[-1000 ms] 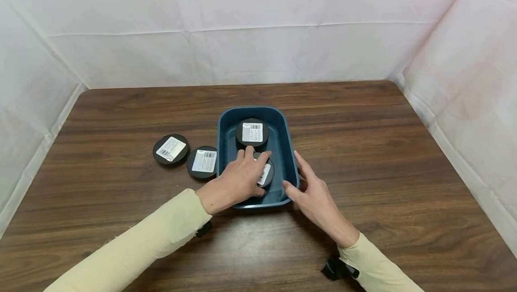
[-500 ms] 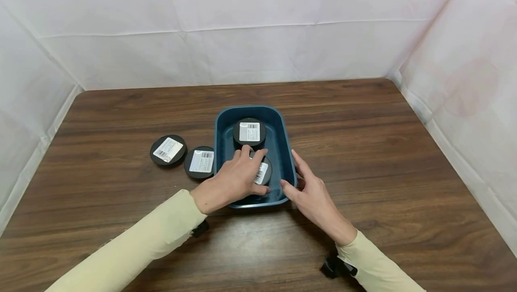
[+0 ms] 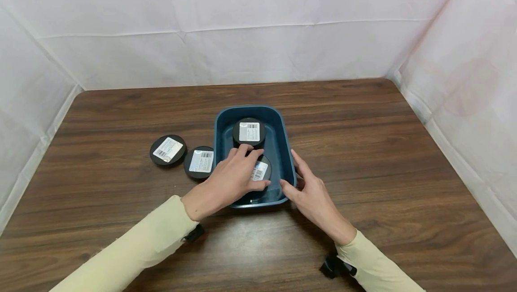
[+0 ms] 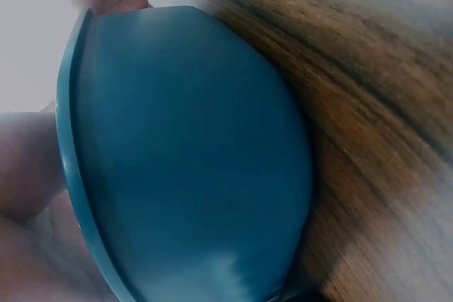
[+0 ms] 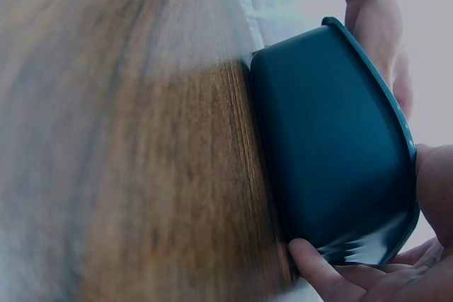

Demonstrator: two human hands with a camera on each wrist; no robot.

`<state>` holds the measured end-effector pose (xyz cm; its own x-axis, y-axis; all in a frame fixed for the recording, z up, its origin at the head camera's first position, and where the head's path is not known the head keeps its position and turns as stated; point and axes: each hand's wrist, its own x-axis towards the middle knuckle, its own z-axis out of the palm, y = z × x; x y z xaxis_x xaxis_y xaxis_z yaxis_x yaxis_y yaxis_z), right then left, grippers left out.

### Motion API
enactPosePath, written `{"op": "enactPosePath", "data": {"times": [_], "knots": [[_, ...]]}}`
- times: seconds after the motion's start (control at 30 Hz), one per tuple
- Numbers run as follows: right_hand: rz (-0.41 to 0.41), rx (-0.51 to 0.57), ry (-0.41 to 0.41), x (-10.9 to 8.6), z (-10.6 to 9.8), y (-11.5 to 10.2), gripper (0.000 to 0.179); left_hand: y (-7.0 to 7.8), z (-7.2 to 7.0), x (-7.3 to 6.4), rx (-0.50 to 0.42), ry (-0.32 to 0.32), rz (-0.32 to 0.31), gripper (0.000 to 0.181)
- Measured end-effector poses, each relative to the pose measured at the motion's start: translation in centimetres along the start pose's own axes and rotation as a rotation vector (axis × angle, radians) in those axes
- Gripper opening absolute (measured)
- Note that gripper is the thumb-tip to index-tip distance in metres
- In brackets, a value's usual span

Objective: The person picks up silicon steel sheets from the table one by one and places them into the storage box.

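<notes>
A blue rectangular plastic bin (image 3: pixel 287 148) stands on the wooden table. Inside it, near the back, sits a round black disc (image 3: pixel 249 131) bearing a white barcode label. Closer to the front lies another labelled black disc (image 3: pixel 264 172), partly covered by my left hand (image 3: pixel 232 175). That hand reaches over the bin's left rim, its thumb and fingers spread loosely at the disc's edges. My right hand (image 3: pixel 315 198) grips the bin's front right side, thumb over the rim and fingers along the outer wall. The right wrist view shows those fingers (image 5: pixel 322 270) low against the wall.
Two more labelled black discs lie left of the bin: one disc (image 3: pixel 168 150) farther out, another disc (image 3: pixel 199 164) right beside the bin's wall. White sheeting (image 3: pixel 250 54) rises behind the table (image 3: pixel 363 148) and along both sides.
My left hand has drawn slightly left and back, its thumb and index finger closer together, uncovering more of the front disc. My right hand keeps its place on the bin.
</notes>
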<state>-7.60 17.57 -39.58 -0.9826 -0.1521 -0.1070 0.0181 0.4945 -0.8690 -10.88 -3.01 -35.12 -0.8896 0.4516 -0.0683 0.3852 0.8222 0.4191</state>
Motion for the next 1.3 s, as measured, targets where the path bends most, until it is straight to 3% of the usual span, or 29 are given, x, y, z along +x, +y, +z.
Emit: {"op": "enactPosePath", "data": {"times": [0.27,0.6,0.83,1.3], "knots": [[0.011,0.003,0.005,0.0,0.0,0.0,0.079,0.1,0.0,-1.0,-0.026,0.078,0.038,0.050],[0.016,-0.008,0.010,0.1,0.0,0.1,0.078,0.6,-0.4,-2.4,-0.072,0.163,0.110,0.034],[0.012,-0.001,0.022,0.0,0.0,0.2,0.078,0.3,-1.0,-3.0,-0.095,0.165,0.084,0.033],[0.023,-0.012,0.022,0.0,-0.1,0.2,0.078,0.0,-1.0,-3.9,-0.005,0.240,0.058,0.043]]}}
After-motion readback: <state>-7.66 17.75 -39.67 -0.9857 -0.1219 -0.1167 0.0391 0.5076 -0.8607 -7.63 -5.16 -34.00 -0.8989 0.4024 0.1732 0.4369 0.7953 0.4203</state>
